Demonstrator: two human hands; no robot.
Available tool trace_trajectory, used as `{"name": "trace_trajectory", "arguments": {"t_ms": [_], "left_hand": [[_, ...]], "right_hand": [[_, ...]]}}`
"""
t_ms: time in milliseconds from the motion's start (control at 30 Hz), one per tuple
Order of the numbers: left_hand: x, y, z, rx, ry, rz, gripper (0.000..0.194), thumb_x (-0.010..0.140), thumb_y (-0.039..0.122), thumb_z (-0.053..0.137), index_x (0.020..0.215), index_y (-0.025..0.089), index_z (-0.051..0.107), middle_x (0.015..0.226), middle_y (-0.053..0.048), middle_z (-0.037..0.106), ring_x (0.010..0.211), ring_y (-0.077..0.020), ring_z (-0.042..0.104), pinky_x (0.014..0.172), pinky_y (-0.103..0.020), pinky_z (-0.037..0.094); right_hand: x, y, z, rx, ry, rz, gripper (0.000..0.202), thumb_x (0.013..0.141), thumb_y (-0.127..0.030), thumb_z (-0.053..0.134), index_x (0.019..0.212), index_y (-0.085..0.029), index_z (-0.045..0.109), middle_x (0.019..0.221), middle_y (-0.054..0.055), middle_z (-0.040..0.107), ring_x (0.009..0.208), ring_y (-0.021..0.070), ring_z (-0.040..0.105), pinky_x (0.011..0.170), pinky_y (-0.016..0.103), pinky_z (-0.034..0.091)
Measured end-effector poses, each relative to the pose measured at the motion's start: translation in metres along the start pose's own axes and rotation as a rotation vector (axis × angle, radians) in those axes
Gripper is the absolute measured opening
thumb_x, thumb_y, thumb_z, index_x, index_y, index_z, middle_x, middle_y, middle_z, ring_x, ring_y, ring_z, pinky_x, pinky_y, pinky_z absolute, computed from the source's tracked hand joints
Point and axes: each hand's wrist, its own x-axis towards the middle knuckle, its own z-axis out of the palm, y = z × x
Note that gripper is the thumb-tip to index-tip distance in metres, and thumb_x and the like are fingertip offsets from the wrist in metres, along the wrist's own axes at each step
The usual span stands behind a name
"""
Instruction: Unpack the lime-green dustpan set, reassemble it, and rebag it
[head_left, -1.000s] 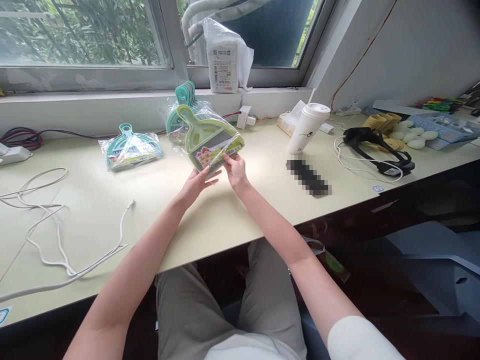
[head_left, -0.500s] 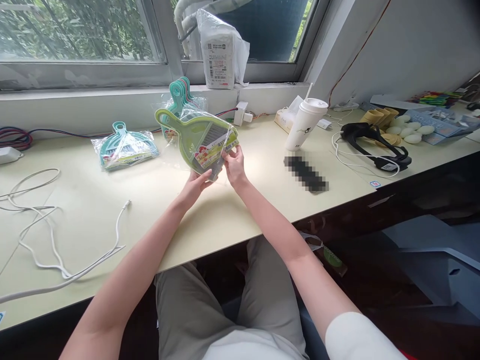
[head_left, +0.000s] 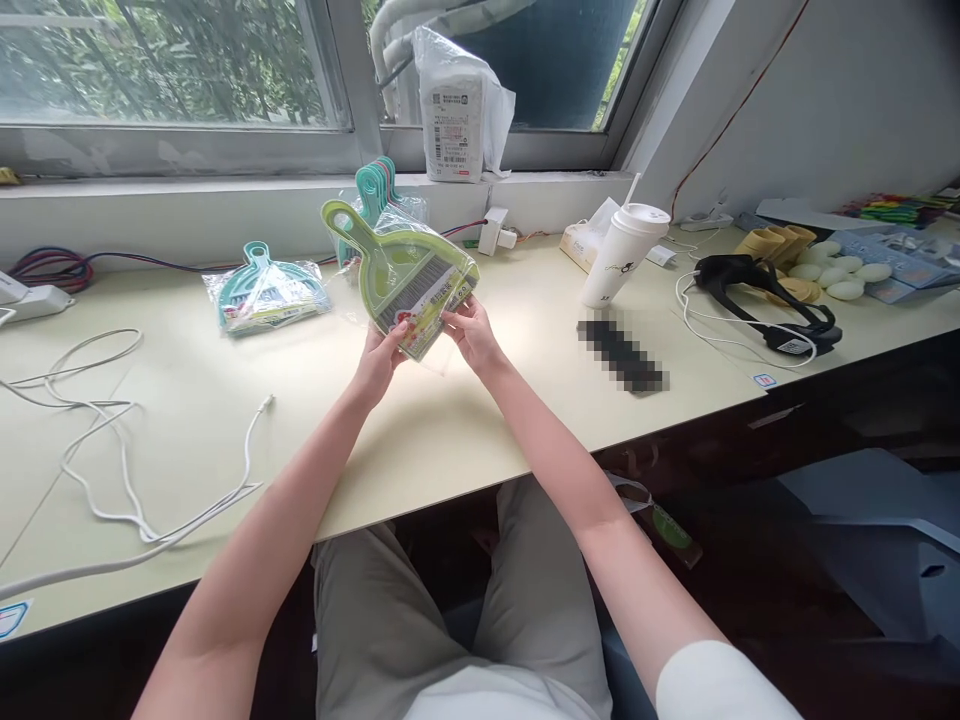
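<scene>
Reaching forward from the near edge of the tabletop (head_left: 420, 450), both bare forearms converged on a green dustpan set (head_left: 409, 275) sealed in clear plastic. The left hand (head_left: 381, 358) gripped the lower left corner of the pack, thumb on its front face and the other fingers curled behind it, closed on the wrapping. The right hand (head_left: 469, 335) met the pack's lower right edge, its fingers (head_left: 450, 318) pinched together on the plastic near the printed label. Held between the two hands, the pack was raised clear of the tabletop and tilted, its handle pointing up and to the left toward the window.

Behind the pack, a stack of teal dustpan sets (head_left: 375, 190) stood propped against the windowsill. Another wrapped teal dustpan set (head_left: 264, 295) lay flat on the tabletop well to the left. A white cable (head_left: 120, 470) looped across the left side. To the right of the hands stood a white cup (head_left: 622, 255) with a straw, and farther right lay a black headset (head_left: 765, 300). A white parcel (head_left: 457, 95) rested on the sill.
</scene>
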Motion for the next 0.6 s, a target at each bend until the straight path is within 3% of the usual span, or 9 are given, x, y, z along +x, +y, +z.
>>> {"name": "trace_trajectory", "arguments": {"t_ms": [300,400,500,600], "left_hand": [[-0.006,0.011,0.002,0.058,-0.041,-0.037,0.062,0.079,0.049,0.074,0.131,0.025,0.050,0.139,-0.013,0.059,0.120,-0.0335,0.062,0.086,-0.046,0.059],[-0.011,0.009,0.008,0.026,-0.187,-0.145,0.059,0.083,0.050,0.070,0.134,0.025,0.052,0.144,-0.015,0.055,0.113,-0.0340,0.067,0.089,-0.051,0.057],[-0.013,0.003,0.015,0.007,-0.335,-0.239,0.056,0.086,0.053,0.068,0.134,0.028,0.057,0.151,-0.015,0.048,0.124,-0.0377,0.060,0.097,-0.057,0.051],[-0.009,0.000,0.019,-0.046,-0.217,-0.118,0.059,0.085,0.057,0.067,0.136,0.028,0.056,0.152,-0.014,0.048,0.139,-0.0355,0.047,0.107,-0.055,0.044]], "right_hand": [[-0.009,-0.003,0.008,0.000,0.071,-0.033,0.042,0.067,-0.016,0.079,0.103,-0.025,0.059,0.102,0.000,0.073,0.107,0.0198,0.068,0.098,0.038,0.059],[-0.010,-0.003,0.009,0.035,0.124,-0.079,0.040,0.068,-0.015,0.077,0.103,-0.024,0.060,0.104,0.000,0.074,0.109,0.0189,0.068,0.100,0.036,0.058],[-0.010,-0.002,0.009,0.059,0.177,-0.118,0.036,0.071,-0.017,0.073,0.104,-0.024,0.062,0.110,0.001,0.074,0.113,0.0179,0.067,0.103,0.035,0.056],[-0.008,0.002,0.010,0.041,0.172,-0.112,0.034,0.072,-0.018,0.073,0.104,-0.024,0.062,0.113,0.001,0.074,0.118,0.0174,0.065,0.104,0.034,0.055]]}}
